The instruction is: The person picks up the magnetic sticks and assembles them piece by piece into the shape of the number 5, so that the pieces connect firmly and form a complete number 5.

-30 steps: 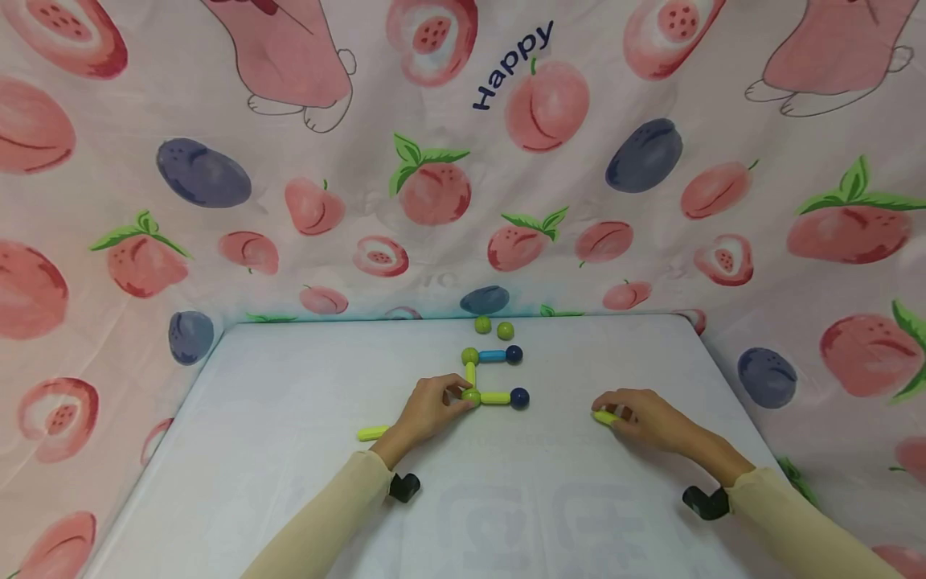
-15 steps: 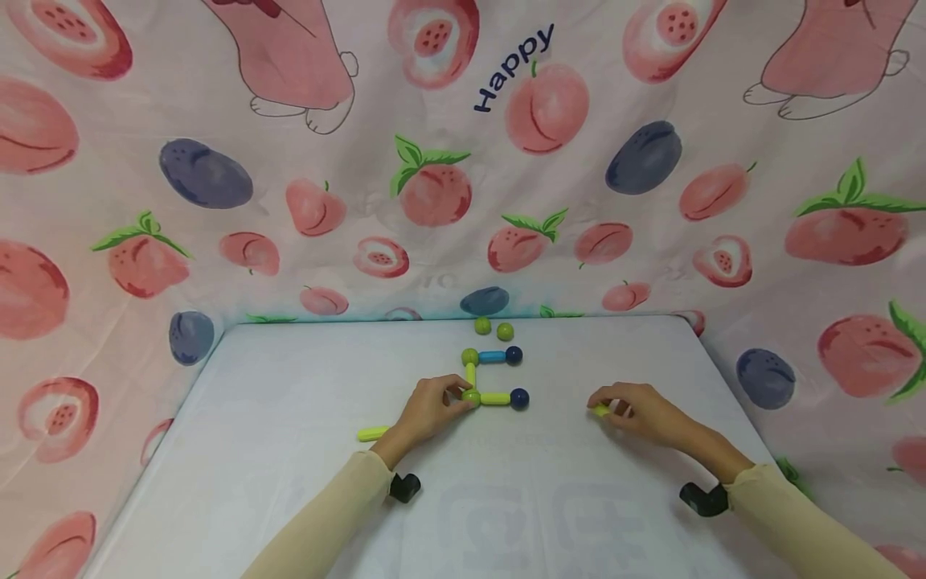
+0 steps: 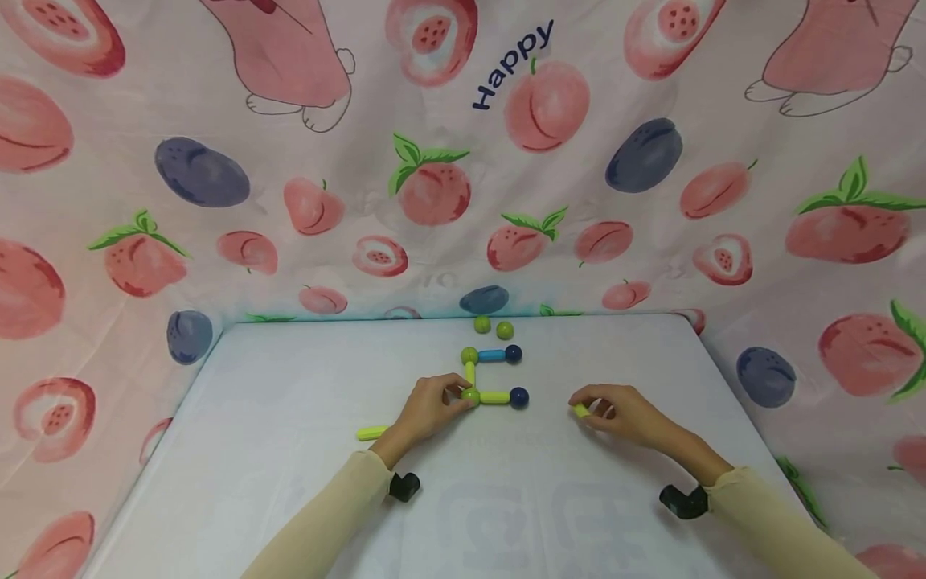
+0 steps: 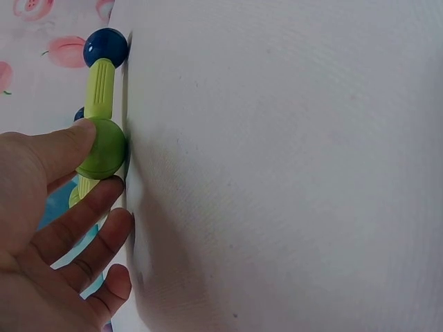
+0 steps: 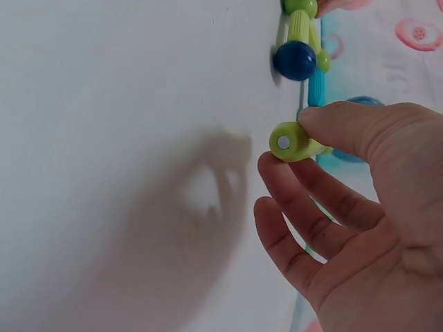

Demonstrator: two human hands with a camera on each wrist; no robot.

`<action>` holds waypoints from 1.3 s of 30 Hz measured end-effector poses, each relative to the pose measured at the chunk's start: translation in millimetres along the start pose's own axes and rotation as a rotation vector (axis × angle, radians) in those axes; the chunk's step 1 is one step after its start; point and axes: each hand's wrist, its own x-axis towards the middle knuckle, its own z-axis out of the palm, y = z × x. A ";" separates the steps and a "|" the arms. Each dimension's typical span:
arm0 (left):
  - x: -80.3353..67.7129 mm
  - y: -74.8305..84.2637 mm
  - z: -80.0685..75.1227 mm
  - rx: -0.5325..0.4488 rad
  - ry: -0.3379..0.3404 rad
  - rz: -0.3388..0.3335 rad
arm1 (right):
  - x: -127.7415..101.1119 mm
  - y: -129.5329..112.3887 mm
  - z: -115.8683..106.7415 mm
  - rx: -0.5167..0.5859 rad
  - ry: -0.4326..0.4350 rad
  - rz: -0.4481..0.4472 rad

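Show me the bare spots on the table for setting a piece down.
Bare table: the wide left part beyond the loose yellow rod, the near strip between the two sleeves, and the far right corner. Crowded: the middle, where the left hand holds the green ball of the rod-and-ball figure and the right hand pinches a yellow stick; two balls sit behind.

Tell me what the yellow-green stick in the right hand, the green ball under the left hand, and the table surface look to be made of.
Yellow-green stick: likely matte plastic, ribbed, with a small silvery disc in its end, perhaps a magnet.
Green ball: smooth, softly glossy, probably plastic.
Table surface: pale, matte, finely textured; whether cloth or a coated sheet is unclear.
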 end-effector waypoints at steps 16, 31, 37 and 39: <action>1.1 -2.2 0.5 0.000 -0.002 -0.009 | 17.4 -17.6 35.6 0.111 -0.050 0.021; 0.6 -1.2 0.0 -0.008 -0.010 -0.014 | 34.1 -26.0 57.9 0.117 -0.042 0.001; 0.8 -1.3 -0.2 -0.013 -0.013 -0.017 | 37.1 -29.0 60.4 0.098 -0.010 0.010; 1.1 -1.3 -0.5 -0.014 -0.013 -0.015 | 37.5 -29.3 60.7 0.099 -0.005 0.009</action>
